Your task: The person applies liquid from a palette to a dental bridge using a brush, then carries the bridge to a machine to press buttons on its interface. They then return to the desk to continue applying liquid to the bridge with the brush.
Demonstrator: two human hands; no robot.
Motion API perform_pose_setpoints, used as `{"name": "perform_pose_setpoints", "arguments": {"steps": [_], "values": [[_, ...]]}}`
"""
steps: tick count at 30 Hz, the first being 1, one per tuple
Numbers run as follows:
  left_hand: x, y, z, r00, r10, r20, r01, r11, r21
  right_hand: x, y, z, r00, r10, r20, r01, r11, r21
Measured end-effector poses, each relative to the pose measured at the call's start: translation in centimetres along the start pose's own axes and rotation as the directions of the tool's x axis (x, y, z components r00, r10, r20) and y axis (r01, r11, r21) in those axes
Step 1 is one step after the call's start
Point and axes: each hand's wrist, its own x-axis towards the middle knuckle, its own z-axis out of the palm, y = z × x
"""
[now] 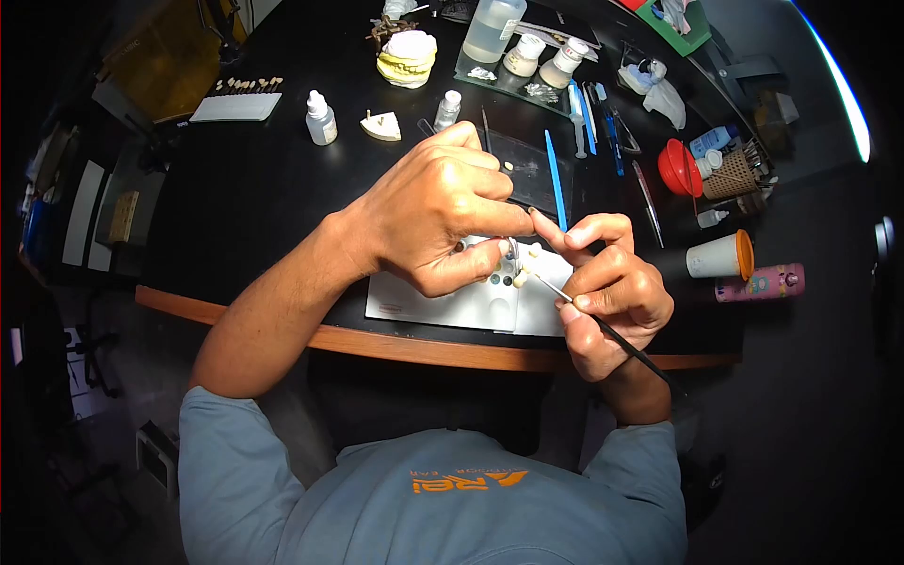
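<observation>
My right hand (617, 297) grips a thin dark-handled brush (617, 336), its tip pointing left at small cream tooth-shaped pieces (522, 276). Just left of them, my left hand (447, 212) is closed, thumb and forefinger pinched by a small shiny metal part (512, 249); most of what it holds is hidden. The fingertips of both hands meet or nearly meet above a white palette (414, 299) with several dark round wells. Behind the hands lies a dark slab (537, 165) with a small cream piece on it, and a blue stick (554, 174) leans beside it.
A dropper bottle (321, 121), a cream dental cast (380, 125) and a shade guide (235, 105) stand back left. A glass tray (508, 83) carries jars and a large bottle (492, 33). On the right are pens (612, 132), a red bowl (678, 168) and a white cup (713, 259).
</observation>
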Motion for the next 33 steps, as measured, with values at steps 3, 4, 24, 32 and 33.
{"name": "perform_pose_setpoints", "arguments": {"steps": [3, 4, 24, 32, 33], "values": [[0.05, 0.05, -0.06, 1.000, 0.003, 0.003, -0.003, 1.000, -0.001, 0.06, 0.03, 0.00, 1.000, -0.006, 0.012, 0.006, 1.000, -0.009], [0.06, 0.08, -0.10, 1.000, 0.003, 0.008, -0.003, 1.000, 0.000, 0.08, 0.03, 0.08, 1.000, -0.006, 0.009, 0.006, 1.000, -0.010], [0.06, 0.04, -0.28, 1.000, 0.016, 0.024, -0.016, 1.000, -0.011, 0.18, 0.20, 0.23, 1.000, 0.003, -0.020, -0.003, 0.999, 0.032], [-0.05, 0.33, -0.34, 0.999, -0.002, 0.049, 0.003, 1.000, -0.019, -0.14, 0.60, 0.08, 0.999, 0.038, -0.013, -0.037, 0.997, 0.065], [-0.02, 0.41, -0.39, 0.998, -0.008, 0.060, 0.010, 1.000, -0.024, -0.14, 0.63, 0.16, 0.999, 0.047, -0.021, -0.046, 0.996, 0.073]]}}
